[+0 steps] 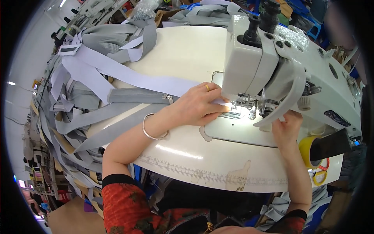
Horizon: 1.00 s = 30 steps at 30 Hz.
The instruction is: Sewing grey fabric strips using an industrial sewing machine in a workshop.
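Observation:
My left hand (204,105) is at the sewing machine's lit needle plate (233,113), fingers bent and pressed on the end of a pale lavender fabric strip (144,80) beside the presser foot (252,111). A grey zipper strip (136,95) with metal pulls lies left of that hand. My right hand (286,126) is curled at the right of the needle area, partly behind the machine's curved white lever (294,93); what its fingers hold, if anything, is hidden. The white machine head (243,62) stands above both hands.
Grey strips (89,121) are heaped along the table's left. A yellow tape roll (309,150), a dark rectangular object (333,146) and yellow-handled scissors (319,175) sit at the right. The white table (179,160) has a printed ruler along its front. Other machines (29,160) stand at far left.

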{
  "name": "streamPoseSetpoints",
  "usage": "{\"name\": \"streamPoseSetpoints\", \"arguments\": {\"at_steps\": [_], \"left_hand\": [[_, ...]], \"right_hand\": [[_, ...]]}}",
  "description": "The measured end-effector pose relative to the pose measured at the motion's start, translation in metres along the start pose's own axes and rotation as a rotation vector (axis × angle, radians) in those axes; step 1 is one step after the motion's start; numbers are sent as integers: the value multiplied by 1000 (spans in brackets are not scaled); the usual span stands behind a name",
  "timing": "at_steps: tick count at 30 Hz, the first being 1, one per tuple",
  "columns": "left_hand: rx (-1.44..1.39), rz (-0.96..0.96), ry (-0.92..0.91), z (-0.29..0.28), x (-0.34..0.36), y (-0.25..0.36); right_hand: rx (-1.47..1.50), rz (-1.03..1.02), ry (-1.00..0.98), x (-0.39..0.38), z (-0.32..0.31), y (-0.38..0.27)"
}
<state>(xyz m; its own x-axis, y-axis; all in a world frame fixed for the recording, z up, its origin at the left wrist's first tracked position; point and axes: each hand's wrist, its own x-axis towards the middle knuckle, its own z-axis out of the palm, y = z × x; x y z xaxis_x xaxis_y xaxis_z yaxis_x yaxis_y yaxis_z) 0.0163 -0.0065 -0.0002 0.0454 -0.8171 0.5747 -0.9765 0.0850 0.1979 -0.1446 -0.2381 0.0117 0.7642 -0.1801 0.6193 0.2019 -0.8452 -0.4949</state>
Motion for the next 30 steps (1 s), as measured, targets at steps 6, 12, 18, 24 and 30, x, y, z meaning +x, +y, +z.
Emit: {"name": "streamPoseSetpoints", "arguments": {"at_steps": [6,12,18,24,30], "left_hand": [[-24,-48,-72,-6,1,2],[-29,-3,-55,-5,3,4],[-5,13,-8,-3,6,11],[72,9,46,1,3,11],[139,41,100,6,7,12]], "right_hand": [[-2,189,-18,3,1,-13],[25,232,7,4,4,-11],[34,-43,-72,-5,11,4],[-37,-397,-153,-14,28,-7],[-50,-401,-191,-17,28,-6]]}}
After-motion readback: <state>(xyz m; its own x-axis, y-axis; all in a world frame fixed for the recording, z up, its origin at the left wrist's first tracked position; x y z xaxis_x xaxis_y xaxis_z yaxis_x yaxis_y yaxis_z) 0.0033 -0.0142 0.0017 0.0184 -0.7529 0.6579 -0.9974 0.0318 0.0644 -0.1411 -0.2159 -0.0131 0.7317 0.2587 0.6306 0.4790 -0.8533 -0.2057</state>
